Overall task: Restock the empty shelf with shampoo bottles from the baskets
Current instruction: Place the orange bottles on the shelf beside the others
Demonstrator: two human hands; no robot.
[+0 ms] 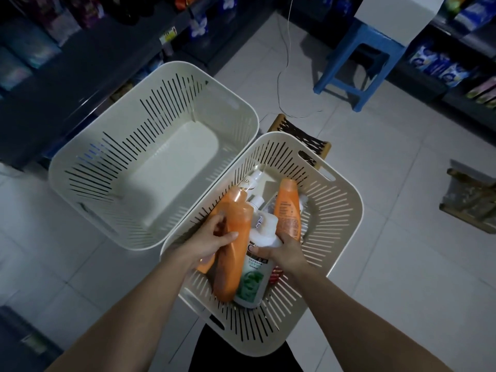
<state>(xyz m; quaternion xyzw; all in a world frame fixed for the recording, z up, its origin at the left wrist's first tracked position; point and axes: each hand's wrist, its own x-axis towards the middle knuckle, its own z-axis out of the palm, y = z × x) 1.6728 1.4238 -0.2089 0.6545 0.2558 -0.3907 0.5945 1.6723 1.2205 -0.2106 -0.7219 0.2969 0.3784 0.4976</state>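
1. Left hand (214, 244), down in the near cream slotted plastic basket (346, 210), grips a tall orange shampoo bottle (237, 253); right hand (285, 252) clasps a white green-labelled bottle (253, 283).
2. Several bottles remain there; the far-left cream basket (69, 162) holds none, so I'd judge it roughly half done.
3. Dark shelf (88, 76) lies far left; the blue plastic stool (359, 57) far right is out of the way.

This is a small shop, seen from inside an aisle. Dark shelving (88, 63) on the left and the right-hand shelves (467, 103) carry rows of packaged goods in bright wrappers, among them blue packets (434, 63). A yellow price label (168, 36) sits on one shelf edge. On the pale tiled floor (375, 183) stand a blue plastic stool (359, 57), a cream slotted basket (88, 167), and a second basket (338, 210) holding shampoo bottles (236, 253).
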